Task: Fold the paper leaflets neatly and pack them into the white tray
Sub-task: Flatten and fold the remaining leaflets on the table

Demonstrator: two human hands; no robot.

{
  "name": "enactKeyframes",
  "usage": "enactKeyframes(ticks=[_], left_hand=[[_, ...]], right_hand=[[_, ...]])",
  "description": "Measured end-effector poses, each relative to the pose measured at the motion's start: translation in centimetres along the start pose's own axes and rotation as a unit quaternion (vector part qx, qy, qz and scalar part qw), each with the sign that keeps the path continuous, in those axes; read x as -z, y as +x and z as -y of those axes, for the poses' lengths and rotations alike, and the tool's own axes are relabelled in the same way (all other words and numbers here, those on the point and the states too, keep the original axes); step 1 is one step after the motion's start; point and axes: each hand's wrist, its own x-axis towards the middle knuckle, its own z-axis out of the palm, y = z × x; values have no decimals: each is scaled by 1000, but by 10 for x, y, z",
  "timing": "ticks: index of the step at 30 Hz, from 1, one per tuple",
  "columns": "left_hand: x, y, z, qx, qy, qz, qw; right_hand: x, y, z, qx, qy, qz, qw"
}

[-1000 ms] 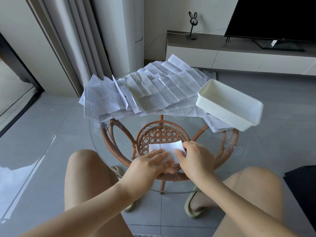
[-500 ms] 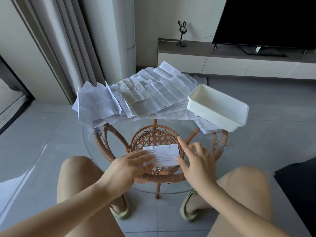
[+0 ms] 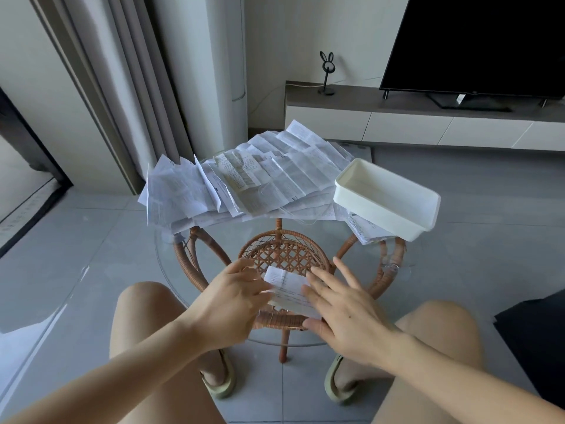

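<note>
The folded leaflet (image 3: 287,289) lies on the glass surface (image 3: 336,240) near its front edge, between the 2 hands. To crease it well, I judge its edges should be squared first, then pressed flat outward from the fold. The left hand (image 3: 232,298) touches its left edge with relaxed fingers. The right hand (image 3: 345,313) lies flat over its right part, fingers spread and thumb at the near edge. Neither clamps it. The white tray (image 3: 379,217) sits farther right, atop loose leaflets (image 3: 253,179).
</note>
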Motion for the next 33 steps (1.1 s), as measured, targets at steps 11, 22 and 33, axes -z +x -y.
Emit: enactKeyframes(ticks=[11,22,33], left_hand=[[-12,-10,-39,60,-49,29,997],[-25,-7,-43,219,-110,-157,957],[-34,-9,-52,399,-102,-178,894]], right_hand=[[2,-27,27,76,16,-76,994],[9,9,19,-193,334,-135,913],[9,35,14,-254,269,16,929]])
